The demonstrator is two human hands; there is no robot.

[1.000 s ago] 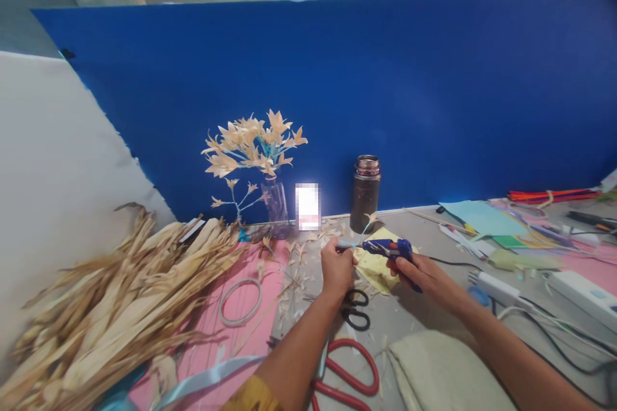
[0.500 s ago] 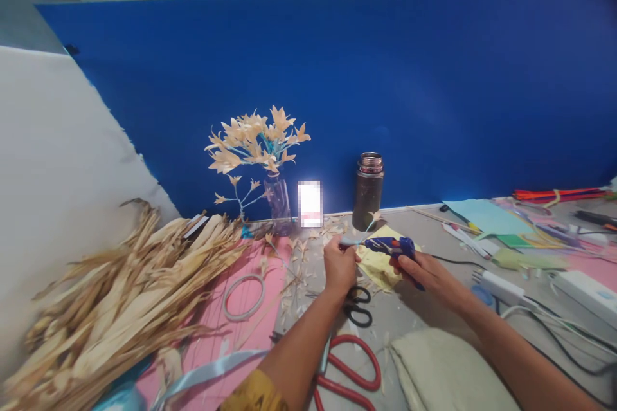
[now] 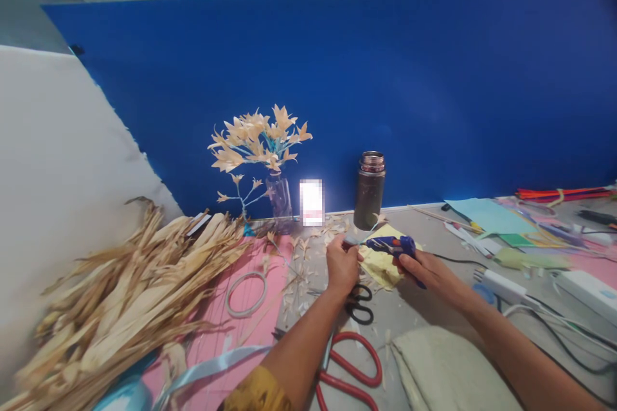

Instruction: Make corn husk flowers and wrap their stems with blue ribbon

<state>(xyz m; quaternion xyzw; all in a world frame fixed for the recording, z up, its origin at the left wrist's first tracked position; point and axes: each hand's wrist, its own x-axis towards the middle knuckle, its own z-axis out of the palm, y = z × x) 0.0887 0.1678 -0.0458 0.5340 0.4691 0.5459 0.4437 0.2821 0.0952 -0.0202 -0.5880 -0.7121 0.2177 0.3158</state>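
Blue glue gun (image 3: 403, 246), right hand (image 3: 428, 274) curled around

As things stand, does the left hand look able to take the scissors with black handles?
Probably not immediately: the left hand appears occupied with a small flower. Otherwise the way seems free: the scissors lie beside its wrist, handles mostly uncovered.

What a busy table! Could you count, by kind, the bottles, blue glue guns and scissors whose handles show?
Bottles: 2 (clear bottle, dark flask)
Blue glue gun: 1 (in the right hand)
Scissors: 2 (black-handled scissors, red-handled scissors)
Total: 5
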